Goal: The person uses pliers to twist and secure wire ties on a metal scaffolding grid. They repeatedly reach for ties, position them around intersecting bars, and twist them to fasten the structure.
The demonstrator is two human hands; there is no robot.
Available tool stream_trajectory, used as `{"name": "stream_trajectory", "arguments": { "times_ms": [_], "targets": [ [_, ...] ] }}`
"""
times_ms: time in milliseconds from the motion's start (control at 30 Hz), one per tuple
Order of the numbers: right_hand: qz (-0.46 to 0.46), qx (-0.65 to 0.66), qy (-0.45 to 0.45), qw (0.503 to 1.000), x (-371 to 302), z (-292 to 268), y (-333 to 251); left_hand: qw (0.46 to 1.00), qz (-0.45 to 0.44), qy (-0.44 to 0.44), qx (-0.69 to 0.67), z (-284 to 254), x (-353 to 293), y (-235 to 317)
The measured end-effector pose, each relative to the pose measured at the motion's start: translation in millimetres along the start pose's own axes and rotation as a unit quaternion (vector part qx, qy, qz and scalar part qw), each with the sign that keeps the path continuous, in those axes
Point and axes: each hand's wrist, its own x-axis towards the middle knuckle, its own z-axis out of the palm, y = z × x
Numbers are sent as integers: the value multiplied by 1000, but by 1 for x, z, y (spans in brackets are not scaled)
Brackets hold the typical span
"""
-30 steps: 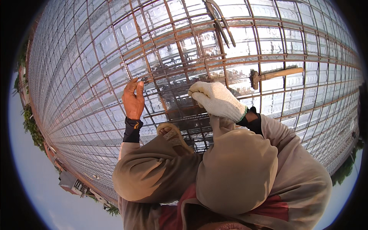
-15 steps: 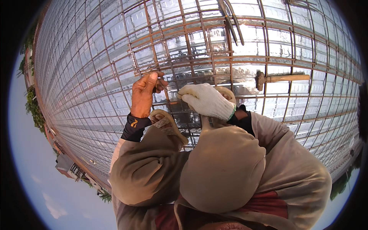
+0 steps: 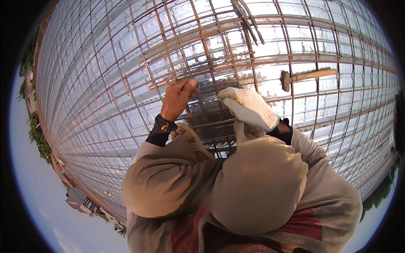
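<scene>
My bare left hand [image 3: 179, 99], with a dark band at the wrist, is closed in a pinch just above the rusty rebar grid [image 3: 205, 46]. Whatever its fingertips hold is too small to make out. To its right, my right hand [image 3: 249, 107] wears a white knit glove with a green hem. Its fingers are bent together and point toward the left hand; anything inside them is hidden. A small gap separates the two hands. Both are low over the crossing bars, in front of my bent knees.
A hammer [image 3: 314, 75] with a wooden handle lies on the bars at the right. Long-handled pliers [image 3: 249, 23] rest on the grid farther off. Shiny ribbed metal decking [image 3: 270, 38] shows beneath the bars. My sandalled left foot [image 3: 195, 139] stands near my left wrist.
My left hand has shifted right across the grid. My gloved right hand has also moved right and turned a little. The view has shifted slightly; the hammer and pliers still lie on the bars.
</scene>
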Motion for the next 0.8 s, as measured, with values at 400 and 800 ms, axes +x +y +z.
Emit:
{"name": "stream_trajectory", "arguments": {
  "times_ms": [400, 800],
  "targets": [
    [8, -110, -43, 993, -17, -6, 10, 982, -41, -53, -176, 33, 4, -25],
    [-35, -173, -2, 984, 16, 13, -22, 975, -61, -63, -206, 36, -1, -49]
  ]
}}
